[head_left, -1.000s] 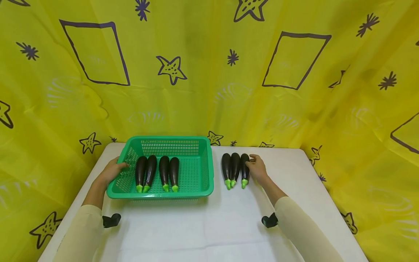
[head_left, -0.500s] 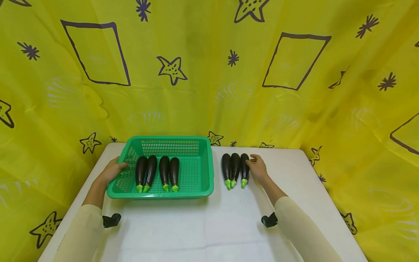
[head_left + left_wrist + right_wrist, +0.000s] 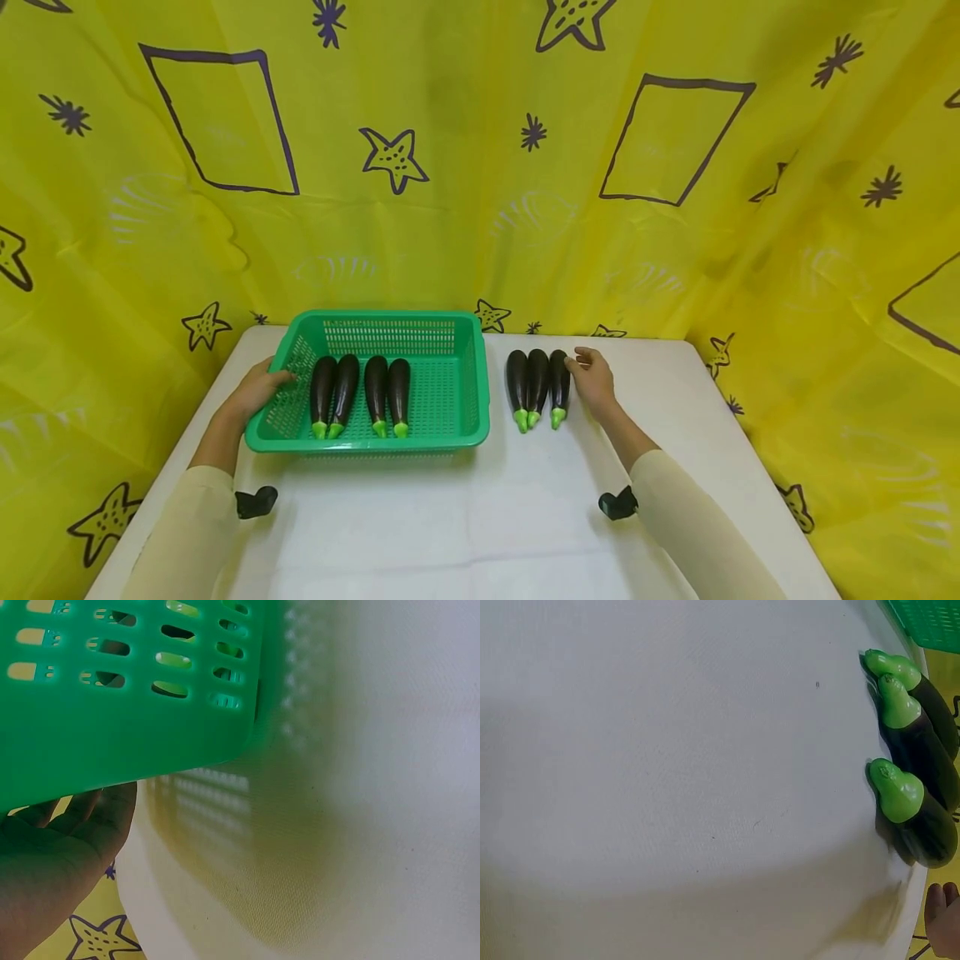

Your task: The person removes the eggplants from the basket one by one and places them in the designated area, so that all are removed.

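A green plastic basket (image 3: 450,444) stands on the left half of the table with several dark eggplants (image 3: 346,392) lying inside in two pairs. My left hand (image 3: 258,393) grips its left rim, thumb over the edge; in the left wrist view the fingers (image 3: 105,821) lie against the basket's outside. To the right of the basket, three eggplants lie side by side on the cloth, green stems toward me. My right hand (image 3: 594,383) is beside the rightmost eggplant (image 3: 559,387), fingers loosely bent and holding nothing. In the right wrist view, a gap shows between this hand (image 3: 945,922) and the eggplant.
A white cloth covers the table (image 3: 450,533). Yellow curtain (image 3: 465,233) with dark drawings hangs behind the table and along both sides. A black strap end (image 3: 618,503) juts from the right sleeve, and another (image 3: 257,502) from the left.
My right hand has drawn slightly rightward off the rightmost eggplant, which its fingers touched earlier. That eggplant has shifted very slightly left. My left hand and the basket stay in place.
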Demonstrator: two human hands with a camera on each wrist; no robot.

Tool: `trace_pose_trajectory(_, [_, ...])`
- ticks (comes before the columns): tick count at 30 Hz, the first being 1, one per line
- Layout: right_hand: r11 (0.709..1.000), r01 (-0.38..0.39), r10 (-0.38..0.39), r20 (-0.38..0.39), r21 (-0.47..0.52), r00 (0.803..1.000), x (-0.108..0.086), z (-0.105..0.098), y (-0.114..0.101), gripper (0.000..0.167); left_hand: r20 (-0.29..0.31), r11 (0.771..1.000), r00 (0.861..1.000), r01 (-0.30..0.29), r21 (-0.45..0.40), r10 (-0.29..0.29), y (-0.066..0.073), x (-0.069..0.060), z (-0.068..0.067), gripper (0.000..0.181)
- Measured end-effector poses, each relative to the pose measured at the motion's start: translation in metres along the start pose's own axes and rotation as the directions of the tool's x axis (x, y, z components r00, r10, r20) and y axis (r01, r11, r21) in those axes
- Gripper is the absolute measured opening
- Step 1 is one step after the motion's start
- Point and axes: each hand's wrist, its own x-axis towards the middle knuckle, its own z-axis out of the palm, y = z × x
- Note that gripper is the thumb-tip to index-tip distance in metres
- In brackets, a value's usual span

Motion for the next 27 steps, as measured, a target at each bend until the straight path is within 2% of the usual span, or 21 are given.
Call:
trace_pose_trajectory(10, [0.992, 0.06, -0.056, -0.043, 0.108, 0.998, -0.006, 0.008, -0.021, 0.042, -0.006, 1.0, 1.0, -0.003, -0.011, 0.003, 0.002, -0.001, 0.001, 0.065])
trace_pose_trajectory(27, [0.967, 0.11, -0.127, 0.062, 0.229, 0.99, -0.027, 0.035, -0.059, 0.043, -0.005, 1.0, 1.0, -0.006, -0.008, 0.006, 0.0, 0.0, 0.0, 0.064])
